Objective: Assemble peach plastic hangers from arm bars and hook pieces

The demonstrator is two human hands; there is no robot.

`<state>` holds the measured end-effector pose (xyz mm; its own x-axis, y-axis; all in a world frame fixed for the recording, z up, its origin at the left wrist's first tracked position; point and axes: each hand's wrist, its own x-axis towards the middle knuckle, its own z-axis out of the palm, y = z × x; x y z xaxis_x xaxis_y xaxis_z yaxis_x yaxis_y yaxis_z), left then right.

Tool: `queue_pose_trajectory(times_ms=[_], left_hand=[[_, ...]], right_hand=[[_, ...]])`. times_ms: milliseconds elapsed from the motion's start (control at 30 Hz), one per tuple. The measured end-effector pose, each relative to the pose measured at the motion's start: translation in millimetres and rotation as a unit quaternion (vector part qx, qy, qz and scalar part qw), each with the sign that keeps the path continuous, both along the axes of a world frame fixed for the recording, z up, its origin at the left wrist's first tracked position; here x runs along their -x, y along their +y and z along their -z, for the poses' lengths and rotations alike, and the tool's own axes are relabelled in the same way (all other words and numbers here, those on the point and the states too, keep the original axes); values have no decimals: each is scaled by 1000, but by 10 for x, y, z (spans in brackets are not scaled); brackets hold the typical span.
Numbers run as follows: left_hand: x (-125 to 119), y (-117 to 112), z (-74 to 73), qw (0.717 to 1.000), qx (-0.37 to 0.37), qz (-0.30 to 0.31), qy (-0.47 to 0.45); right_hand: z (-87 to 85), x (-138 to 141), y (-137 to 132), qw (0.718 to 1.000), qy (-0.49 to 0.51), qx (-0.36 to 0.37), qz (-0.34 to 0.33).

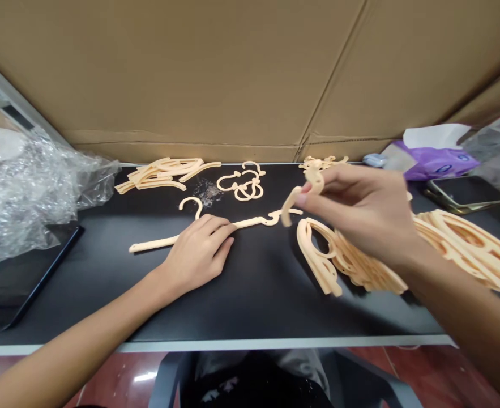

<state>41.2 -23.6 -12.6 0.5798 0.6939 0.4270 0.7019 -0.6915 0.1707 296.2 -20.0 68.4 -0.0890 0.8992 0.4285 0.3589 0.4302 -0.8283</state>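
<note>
My left hand [201, 252] lies over a cream plastic hanger bar [154, 244] on the black table, its fingers bent down round the middle. A hook [192, 203] rises just behind that hand. At its right end, the bar has a small curved notch and a thin tip beyond it. My right hand [360, 207], lifted above the table, pinches a small curved cream plastic hanger piece [291, 204] between thumb and fingers. Below it sits a row of folded cream hangers [317, 260], partly hidden by my right hand and forearm.
Loose hanger arms [165, 171] and several hooks [245, 184] lie towards the cardboard wall [199, 73], with small pieces [324, 161] further right. Bubble wrap [33, 187] and a dark tablet [29, 283] are at left. A purple tissue pack [436, 158] and a phone [470, 190] are at right.
</note>
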Motion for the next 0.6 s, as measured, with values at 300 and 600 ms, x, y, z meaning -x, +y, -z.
queue_pose_trajectory(times_ms=[300,600], left_hand=[[37,-38,-189,963,11,-53,-263],[33,3,-166,959,107,-87,-248]], right_hand=[[476,642,-41,981,104,124,-112],[662,895,-36,988,-65,52,-131]])
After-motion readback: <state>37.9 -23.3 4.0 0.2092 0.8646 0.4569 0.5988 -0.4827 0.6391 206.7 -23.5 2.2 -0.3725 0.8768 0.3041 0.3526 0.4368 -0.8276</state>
